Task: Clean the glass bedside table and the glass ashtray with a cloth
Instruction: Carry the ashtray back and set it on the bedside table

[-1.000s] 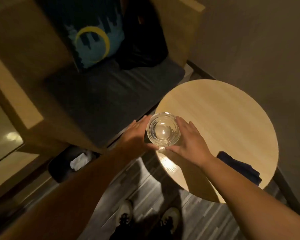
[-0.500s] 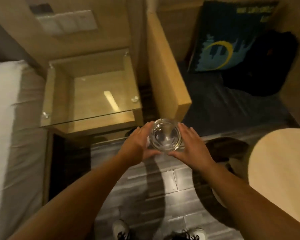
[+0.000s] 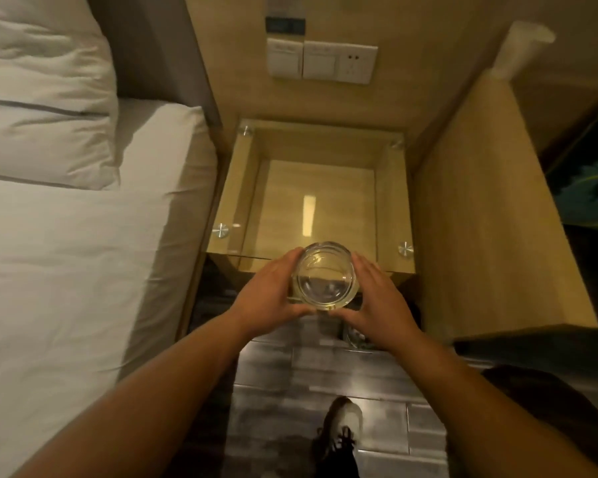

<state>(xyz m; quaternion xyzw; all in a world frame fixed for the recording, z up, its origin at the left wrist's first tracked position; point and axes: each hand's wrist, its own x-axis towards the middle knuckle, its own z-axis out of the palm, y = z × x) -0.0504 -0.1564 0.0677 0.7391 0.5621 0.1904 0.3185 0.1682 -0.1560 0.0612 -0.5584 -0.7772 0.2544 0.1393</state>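
Observation:
The round clear glass ashtray [image 3: 325, 276] is held between both palms in mid-air, just over the front edge of the glass bedside table [image 3: 311, 188]. My left hand [image 3: 268, 293] presses its left side and my right hand [image 3: 377, 298] its right side, thumbs meeting beneath it. The table has a square glass top on metal studs over a wooden frame, with a light reflection in the middle. No cloth is in view.
A white bed [image 3: 66, 236] with pillows lies along the left. A wooden partition [image 3: 491, 219] rises on the right of the table. Wall switches [image 3: 321, 62] sit behind it. A shoe [image 3: 342, 429] stands on the grey plank floor.
I have turned left from the round wooden table and stepped toward the bedside table, carrying the ashtray in both hands. The cloth left on the round table has dropped out of view.

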